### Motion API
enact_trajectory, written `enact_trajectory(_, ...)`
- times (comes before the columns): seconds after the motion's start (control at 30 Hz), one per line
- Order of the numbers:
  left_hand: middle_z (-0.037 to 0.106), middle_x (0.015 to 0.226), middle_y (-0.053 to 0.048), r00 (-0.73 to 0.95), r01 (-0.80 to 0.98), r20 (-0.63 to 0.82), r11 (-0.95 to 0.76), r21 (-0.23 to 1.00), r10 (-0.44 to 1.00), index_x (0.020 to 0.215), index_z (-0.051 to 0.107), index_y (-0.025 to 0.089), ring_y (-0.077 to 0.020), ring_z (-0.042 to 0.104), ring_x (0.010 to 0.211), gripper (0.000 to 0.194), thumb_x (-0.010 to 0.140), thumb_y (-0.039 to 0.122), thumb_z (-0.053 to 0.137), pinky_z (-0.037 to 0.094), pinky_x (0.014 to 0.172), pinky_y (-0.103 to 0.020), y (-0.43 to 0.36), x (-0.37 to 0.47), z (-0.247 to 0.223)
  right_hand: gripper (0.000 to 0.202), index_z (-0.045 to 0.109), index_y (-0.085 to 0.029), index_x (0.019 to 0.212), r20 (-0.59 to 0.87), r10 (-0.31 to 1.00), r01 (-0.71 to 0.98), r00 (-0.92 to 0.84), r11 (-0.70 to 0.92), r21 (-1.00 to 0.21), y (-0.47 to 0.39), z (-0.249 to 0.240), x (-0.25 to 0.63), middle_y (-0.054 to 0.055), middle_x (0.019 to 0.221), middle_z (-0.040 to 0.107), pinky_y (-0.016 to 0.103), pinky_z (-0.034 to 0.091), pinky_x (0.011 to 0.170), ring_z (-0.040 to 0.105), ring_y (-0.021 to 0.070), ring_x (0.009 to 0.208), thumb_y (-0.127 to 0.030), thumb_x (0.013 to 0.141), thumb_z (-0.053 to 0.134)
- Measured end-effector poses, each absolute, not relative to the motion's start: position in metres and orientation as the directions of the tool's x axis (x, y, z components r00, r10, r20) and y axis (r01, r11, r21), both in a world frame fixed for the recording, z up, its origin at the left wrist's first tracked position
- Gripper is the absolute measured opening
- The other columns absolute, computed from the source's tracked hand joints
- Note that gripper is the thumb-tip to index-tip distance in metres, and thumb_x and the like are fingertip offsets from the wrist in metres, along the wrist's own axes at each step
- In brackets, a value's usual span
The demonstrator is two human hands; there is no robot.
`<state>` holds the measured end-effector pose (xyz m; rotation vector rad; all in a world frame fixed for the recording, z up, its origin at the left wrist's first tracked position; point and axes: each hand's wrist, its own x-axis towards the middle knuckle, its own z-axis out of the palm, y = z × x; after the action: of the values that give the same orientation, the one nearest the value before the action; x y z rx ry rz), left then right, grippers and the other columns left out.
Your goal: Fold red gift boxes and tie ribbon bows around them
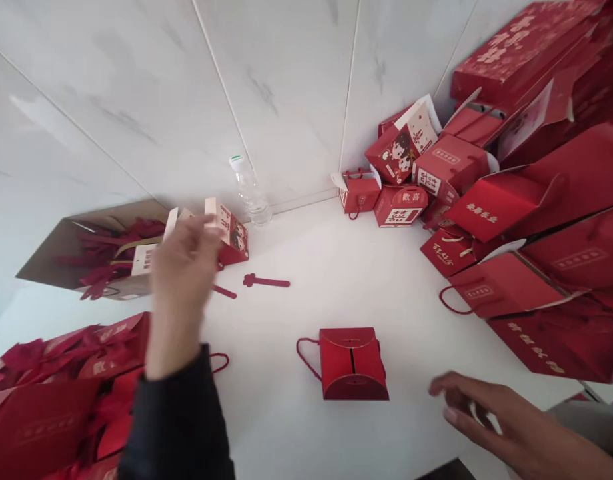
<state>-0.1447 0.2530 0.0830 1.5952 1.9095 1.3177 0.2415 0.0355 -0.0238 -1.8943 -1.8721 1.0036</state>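
A small red gift box (354, 367) with a cord handle sits on the white table, its curved top flaps folded inward with a slit between them. To its right hovers my right hand (491, 413), fingers loosely bent and apart, holding nothing. My left hand (186, 267) is raised at the left, blurred, beside a cream-and-red box (231, 233) with a cartoon print. Whether its fingers touch that box or hold anything is hidden. A dark red flower-ended strip (266, 281) lies flat just right of this hand, and a second strip (225, 291) shows partly beside it.
A cardboard carton (51, 250) with dark red pieces stands at the left. Red boxes with ribbons (51, 413) crowd the near left. A clear bottle (254, 197) stands by the marbled wall. Many red gift boxes (516, 280) are piled along the right.
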Motion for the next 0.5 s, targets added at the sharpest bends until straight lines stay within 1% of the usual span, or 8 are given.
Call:
enact_trajectory(0.1, 0.079, 0.109, -0.005, -0.125, 0.563, 0.204, -0.1, 0.821, 0.971, 0.103, 0.075, 0.027, -0.0256, 0.074, 0.099, 0.029, 0.09, 0.047, 0.06, 0.062, 0.087, -0.045, 0.184, -0.092, 0.055, 0.045, 0.062, -0.032, 0.137, -0.213, 0.953, 0.706, -0.214, 0.0, -0.708, 0.059, -0.019, 0.223, 0.005, 0.122, 0.074, 0.028, 0.064, 0.08, 0.075, 0.0205, 0.096, -0.054, 0.099, 0.056)
enact_trajectory(0.17, 0.074, 0.125, -0.006, 0.026, 0.506, 0.04, -0.047, 0.861, 0.999, 0.121, 0.07, 0.029, -0.0251, 0.071, 0.112, 0.034, 0.097, 0.048, 0.056, 0.059, 0.097, -0.047, 0.138, -0.068, 0.033, 0.054, 0.05, -0.03, 0.149, -0.105, 0.97, 0.703, -0.217, 0.081, -0.707, 0.064, -0.021, 0.207, 0.01, 0.145, 0.063, 0.038, 0.06, 0.1, 0.067, 0.0266, 0.124, -0.051, 0.1, 0.056)
enact_trajectory(0.2, 0.068, 0.138, -0.007, 0.082, 0.495, -0.024, -0.02, 0.869, 0.996, 0.133, 0.064, 0.03, -0.0264, 0.065, 0.126, 0.041, 0.097, 0.047, 0.058, 0.055, 0.107, -0.048, 0.118, -0.059, 0.022, 0.058, 0.045, -0.03, 0.153, -0.071, 0.973, 0.694, -0.22, 0.105, -0.712, 0.064, -0.024, 0.2, 0.01, 0.152, 0.057, 0.042, 0.056, 0.107, 0.061, 0.0284, 0.133, -0.051, 0.101, 0.055)
enact_trajectory(0.23, 0.057, 0.152, -0.008, 0.133, 0.502, -0.095, 0.016, 0.865, 0.987, 0.144, 0.057, 0.031, -0.0279, 0.054, 0.141, 0.051, 0.096, 0.046, 0.061, 0.048, 0.116, -0.049, 0.1, -0.052, 0.013, 0.06, 0.041, -0.031, 0.156, -0.057, 0.975, 0.68, -0.216, 0.108, -0.726, 0.063, -0.027, 0.192, 0.009, 0.156, 0.053, 0.044, 0.053, 0.111, 0.057, 0.029, 0.138, -0.051, 0.101, 0.054)
enact_trajectory(0.3, 0.035, 0.169, -0.008, 0.151, 0.545, -0.204, 0.09, 0.834, 0.967, 0.156, 0.044, 0.031, -0.0299, 0.033, 0.156, 0.065, 0.095, 0.041, 0.063, 0.039, 0.124, -0.052, 0.077, -0.044, 0.0, 0.06, 0.037, -0.032, 0.159, -0.087, 0.979, 0.642, -0.182, 0.052, -0.765, 0.058, -0.033, 0.179, 0.007, 0.16, 0.05, 0.044, 0.052, 0.113, 0.055, 0.0282, 0.14, -0.052, 0.103, 0.05)
enact_trajectory(0.37, 0.025, 0.173, -0.007, 0.151, 0.559, -0.219, 0.099, 0.823, 0.964, 0.162, 0.032, 0.031, -0.028, 0.023, 0.16, 0.072, 0.097, 0.04, 0.061, 0.034, 0.127, -0.051, 0.067, -0.043, -0.005, 0.06, 0.037, -0.035, 0.158, -0.14, 0.978, 0.601, -0.155, -0.019, -0.799, 0.053, -0.037, 0.171, 0.005, 0.159, 0.05, 0.041, 0.056, 0.109, 0.057, 0.0273, 0.138, -0.056, 0.104, 0.047)
enact_trajectory(0.43, 0.031, 0.171, -0.009, 0.11, 0.571, -0.144, 0.056, 0.819, 0.984, 0.162, 0.031, 0.029, -0.0257, 0.027, 0.159, 0.069, 0.1, 0.041, 0.058, 0.036, 0.126, -0.048, 0.07, -0.051, -0.002, 0.06, 0.039, -0.036, 0.157, -0.149, 0.977, 0.569, -0.151, -0.038, -0.822, 0.05, -0.041, 0.167, 0.004, 0.159, 0.051, 0.041, 0.058, 0.105, 0.058, 0.0286, 0.137, -0.06, 0.102, 0.047)
enact_trajectory(0.5, 0.046, 0.161, -0.011, 0.003, 0.623, -0.029, 0.021, 0.782, 1.0, 0.154, 0.045, 0.026, -0.0251, 0.041, 0.151, 0.054, 0.102, 0.04, 0.054, 0.043, 0.121, -0.046, 0.082, -0.066, 0.005, 0.06, 0.041, -0.036, 0.156, -0.127, 0.983, 0.541, -0.136, -0.034, -0.84, 0.047, -0.048, 0.169, 0.004, 0.158, 0.052, 0.041, 0.062, 0.1, 0.059, 0.0305, 0.136, -0.061, 0.101, 0.048)
